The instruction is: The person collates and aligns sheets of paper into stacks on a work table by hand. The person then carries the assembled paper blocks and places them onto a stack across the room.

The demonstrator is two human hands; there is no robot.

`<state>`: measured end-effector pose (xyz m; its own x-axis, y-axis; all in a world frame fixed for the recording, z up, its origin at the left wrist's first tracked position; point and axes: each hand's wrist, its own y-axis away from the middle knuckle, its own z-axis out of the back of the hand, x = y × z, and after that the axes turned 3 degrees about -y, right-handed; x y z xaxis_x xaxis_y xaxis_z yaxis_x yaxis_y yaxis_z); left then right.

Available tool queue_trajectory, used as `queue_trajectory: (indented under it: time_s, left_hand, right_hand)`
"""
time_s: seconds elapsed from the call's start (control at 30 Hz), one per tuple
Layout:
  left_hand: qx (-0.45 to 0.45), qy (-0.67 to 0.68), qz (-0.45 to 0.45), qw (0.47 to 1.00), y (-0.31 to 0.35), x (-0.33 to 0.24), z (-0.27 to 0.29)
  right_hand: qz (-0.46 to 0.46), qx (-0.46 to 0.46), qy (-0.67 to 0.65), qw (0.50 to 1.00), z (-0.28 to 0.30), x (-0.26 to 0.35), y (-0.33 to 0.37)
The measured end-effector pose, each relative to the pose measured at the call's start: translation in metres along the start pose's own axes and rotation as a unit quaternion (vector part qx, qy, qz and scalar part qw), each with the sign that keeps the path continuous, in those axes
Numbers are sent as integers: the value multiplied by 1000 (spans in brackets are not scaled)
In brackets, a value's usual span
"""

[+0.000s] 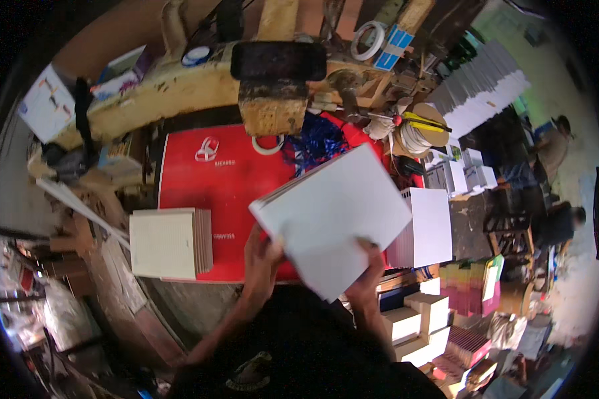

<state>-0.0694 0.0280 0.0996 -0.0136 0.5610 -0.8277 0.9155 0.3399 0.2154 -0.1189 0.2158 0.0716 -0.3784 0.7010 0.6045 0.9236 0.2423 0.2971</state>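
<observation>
Over a red board (186, 176) I hold a tilted stack of white paper pads (336, 216) in both hands. My left hand (263, 259) grips its left edge, thumb on top and fingers underneath. At the lower right edge my right hand (369, 269) is closed on it, the thumb over the top face. Layered edges show along the stack's upper left side. A cream stack of pads (166, 243) with ridged edges sits on the board's left part. Partly behind the held stack, another white stack (431, 226) stands at the right.
A wooden block with a dark top (276, 106) rises beyond the board. Tape (267, 145) and crumpled blue foil strips (319, 143) lie near it. Twine (416, 136) and a yellow cutter (426, 123) are at the far right. White boxes (419, 326) stand lower right; people (556, 146) are farther off.
</observation>
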Motion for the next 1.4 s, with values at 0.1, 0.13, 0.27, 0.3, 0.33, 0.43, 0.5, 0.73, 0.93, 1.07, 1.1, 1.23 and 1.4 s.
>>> queue_trajectory:
  time_s: [0.1,0.13,0.27,0.3,0.33,0.43,0.5,0.73,0.93,1.07,1.1,1.23,1.4]
  left_hand:
    - [123,138,120,975,-45,4,-7]
    - [198,146,132,960,-56,5,-4]
    - [183,-219,136,949,-56,22,-25]
    - [201,-317,92,922,-50,33,-31]
    - [155,-417,116,888,-34,40,-41]
    - [103,-481,165,855,-12,48,-42]
    - [98,-451,197,865,5,67,-29]
    - [-12,-278,39,960,1,145,-12]
    - [-22,-349,5,937,-18,169,-1]
    - [69,-232,44,969,-15,118,-20]
    - [70,-232,42,969,-10,109,-28]
    - [-90,-659,-199,719,-17,84,-52]
    - [95,-761,-298,569,-80,100,-100]
  right_hand:
    - [49,-78,67,993,36,58,-26]
    - [26,-50,153,987,36,82,-36]
    - [-54,62,230,970,75,136,-69]
    - [-58,65,233,969,94,141,-75]
    - [-12,150,381,912,116,141,-83]
    - [-130,192,384,894,141,127,-96]
    - [-216,55,441,869,100,102,-77]
    - [-217,112,574,782,81,92,-71]
    - [-103,55,609,784,92,55,-63]
    - [15,24,601,799,102,49,-73]
    - [31,29,617,786,93,52,-79]
    - [417,213,657,591,9,82,-142]
    - [240,459,643,564,-54,49,-226]
